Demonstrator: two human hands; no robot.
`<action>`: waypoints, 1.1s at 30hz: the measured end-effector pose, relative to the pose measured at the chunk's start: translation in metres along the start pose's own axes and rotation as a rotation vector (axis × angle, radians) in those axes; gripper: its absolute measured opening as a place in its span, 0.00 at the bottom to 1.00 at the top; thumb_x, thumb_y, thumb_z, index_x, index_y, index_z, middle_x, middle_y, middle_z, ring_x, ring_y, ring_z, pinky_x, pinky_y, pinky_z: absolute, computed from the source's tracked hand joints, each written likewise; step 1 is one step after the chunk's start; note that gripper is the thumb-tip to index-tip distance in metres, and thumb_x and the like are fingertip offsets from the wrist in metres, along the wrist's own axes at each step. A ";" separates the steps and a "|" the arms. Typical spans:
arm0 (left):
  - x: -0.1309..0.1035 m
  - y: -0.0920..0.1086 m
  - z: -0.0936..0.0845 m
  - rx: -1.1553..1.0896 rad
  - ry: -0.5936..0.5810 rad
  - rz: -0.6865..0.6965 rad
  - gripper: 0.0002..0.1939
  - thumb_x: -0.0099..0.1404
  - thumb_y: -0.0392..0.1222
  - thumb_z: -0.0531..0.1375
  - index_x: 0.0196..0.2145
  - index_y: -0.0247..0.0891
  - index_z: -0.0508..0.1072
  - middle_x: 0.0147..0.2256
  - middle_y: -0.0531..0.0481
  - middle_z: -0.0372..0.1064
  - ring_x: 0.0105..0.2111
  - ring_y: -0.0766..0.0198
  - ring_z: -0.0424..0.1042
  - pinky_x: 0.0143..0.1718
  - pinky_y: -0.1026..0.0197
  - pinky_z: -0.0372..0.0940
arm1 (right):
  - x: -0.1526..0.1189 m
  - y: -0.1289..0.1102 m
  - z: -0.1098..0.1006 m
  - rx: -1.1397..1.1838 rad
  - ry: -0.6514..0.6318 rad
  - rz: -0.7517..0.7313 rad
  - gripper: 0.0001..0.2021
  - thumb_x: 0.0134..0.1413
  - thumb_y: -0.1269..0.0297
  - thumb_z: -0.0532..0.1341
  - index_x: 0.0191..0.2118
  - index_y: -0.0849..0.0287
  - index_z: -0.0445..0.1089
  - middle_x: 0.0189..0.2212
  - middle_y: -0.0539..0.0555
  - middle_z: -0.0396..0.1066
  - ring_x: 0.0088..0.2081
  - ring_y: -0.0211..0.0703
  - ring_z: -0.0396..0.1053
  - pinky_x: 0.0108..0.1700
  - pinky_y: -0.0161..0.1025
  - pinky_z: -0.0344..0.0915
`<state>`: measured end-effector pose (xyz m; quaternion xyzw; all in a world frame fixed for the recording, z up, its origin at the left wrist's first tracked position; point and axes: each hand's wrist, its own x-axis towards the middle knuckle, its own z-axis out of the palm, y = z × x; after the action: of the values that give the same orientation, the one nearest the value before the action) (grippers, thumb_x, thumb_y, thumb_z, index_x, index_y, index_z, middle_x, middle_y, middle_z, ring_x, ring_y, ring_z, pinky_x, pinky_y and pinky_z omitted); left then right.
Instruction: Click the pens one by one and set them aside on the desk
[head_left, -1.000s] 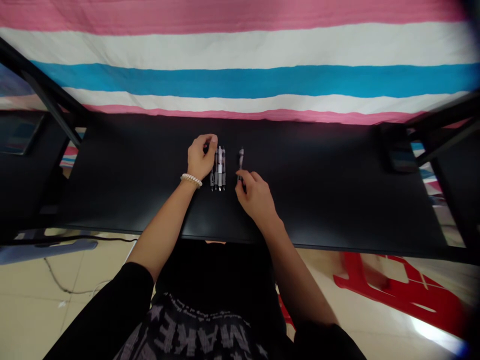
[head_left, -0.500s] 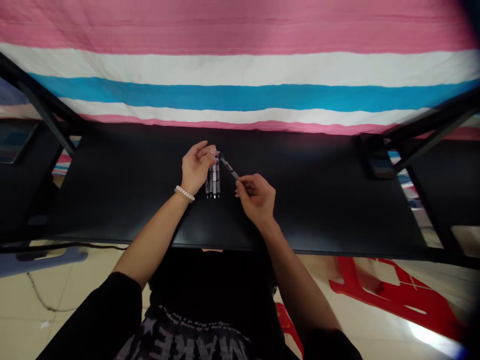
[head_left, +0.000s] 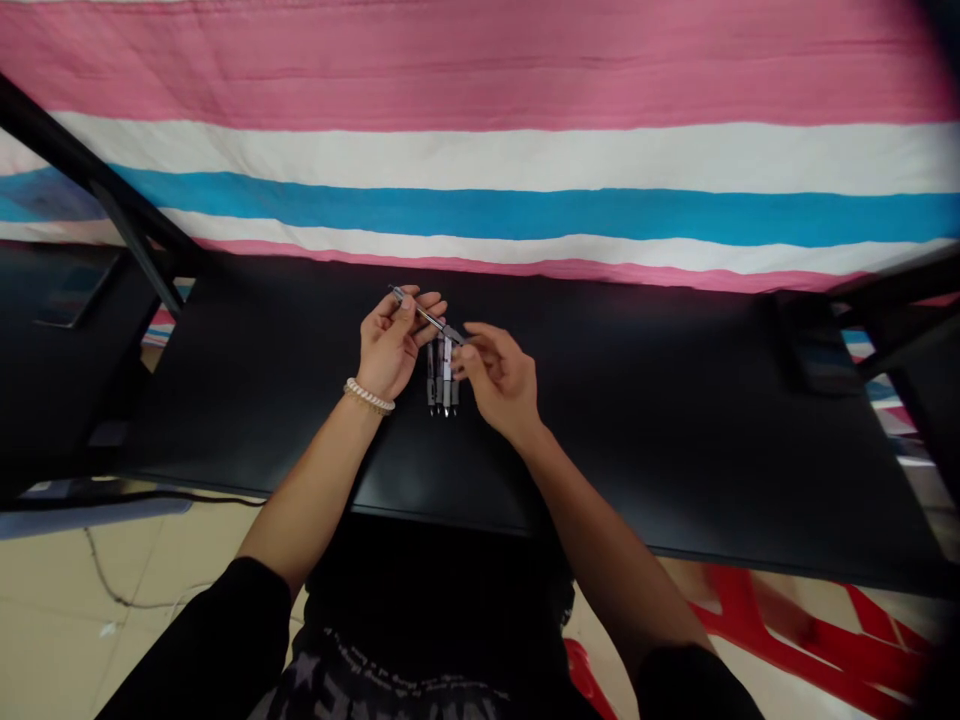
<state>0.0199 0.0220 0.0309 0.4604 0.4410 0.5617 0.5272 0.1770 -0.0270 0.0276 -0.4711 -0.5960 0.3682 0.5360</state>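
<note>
My left hand (head_left: 390,345) has a slim pen (head_left: 429,316) pinched under its thumb, the other fingers stretched out beneath it. The pen slants from its clip end at upper left down to a dark grip at lower right. At that dark end the thumb and fingers of my right hand (head_left: 499,375) close round it, partly hiding the tip. Below the held pen, several similar pens (head_left: 448,375) lie side by side on the black table (head_left: 637,420), points towards me. Their upper ends are partly covered by the hands.
A striped pink, white and blue cloth (head_left: 480,212) hangs behind the table. A dark flat object, perhaps a phone (head_left: 817,345), lies at the right end near a black metal frame. A red plastic stool (head_left: 810,640) stands below right, and a cable (head_left: 195,494) runs along the front left edge.
The pen has turned over to the left, its clip end now rising across my left fingers. My right hand has moved up and closer to my left. The view has shifted slightly.
</note>
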 end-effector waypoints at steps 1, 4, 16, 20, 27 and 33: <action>0.000 -0.002 -0.001 0.017 -0.007 0.013 0.17 0.74 0.56 0.54 0.51 0.44 0.71 0.53 0.43 0.76 0.54 0.57 0.76 0.53 0.51 0.74 | 0.000 0.004 0.002 0.071 -0.011 0.066 0.17 0.65 0.51 0.61 0.49 0.56 0.75 0.31 0.52 0.77 0.27 0.40 0.76 0.30 0.40 0.78; 0.000 -0.010 0.000 -0.001 0.020 0.027 0.17 0.72 0.58 0.57 0.49 0.44 0.72 0.49 0.43 0.78 0.52 0.56 0.78 0.52 0.49 0.75 | -0.003 0.011 0.006 0.086 0.060 0.094 0.14 0.65 0.52 0.62 0.46 0.54 0.78 0.31 0.51 0.78 0.27 0.41 0.77 0.33 0.45 0.80; -0.002 -0.013 0.007 -0.051 0.079 -0.025 0.17 0.71 0.57 0.59 0.49 0.44 0.72 0.47 0.45 0.79 0.49 0.57 0.79 0.50 0.51 0.76 | -0.001 0.013 0.000 -0.026 0.102 0.005 0.07 0.58 0.57 0.68 0.40 0.51 0.80 0.44 0.54 0.76 0.43 0.46 0.77 0.45 0.48 0.78; -0.002 -0.017 0.006 -0.046 0.064 0.006 0.20 0.70 0.57 0.60 0.54 0.47 0.70 0.47 0.46 0.79 0.49 0.56 0.79 0.50 0.50 0.75 | -0.001 0.011 0.002 0.084 0.094 0.058 0.09 0.61 0.55 0.65 0.42 0.52 0.79 0.37 0.54 0.76 0.38 0.43 0.77 0.42 0.46 0.78; -0.002 -0.015 0.010 -0.300 0.133 -0.033 0.23 0.62 0.52 0.70 0.51 0.43 0.72 0.45 0.46 0.79 0.44 0.56 0.81 0.45 0.56 0.76 | -0.003 0.016 0.006 0.188 0.080 0.061 0.11 0.60 0.52 0.66 0.43 0.51 0.79 0.35 0.52 0.74 0.36 0.42 0.76 0.39 0.45 0.77; -0.003 -0.012 0.011 -0.398 0.160 -0.041 0.20 0.60 0.47 0.72 0.48 0.43 0.73 0.43 0.47 0.80 0.42 0.58 0.81 0.43 0.58 0.75 | -0.002 0.017 0.005 0.245 0.116 0.049 0.08 0.57 0.57 0.69 0.43 0.48 0.80 0.39 0.52 0.75 0.37 0.42 0.76 0.41 0.44 0.77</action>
<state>0.0332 0.0200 0.0211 0.2921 0.3712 0.6618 0.5822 0.1743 -0.0236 0.0106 -0.4367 -0.5030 0.4234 0.6140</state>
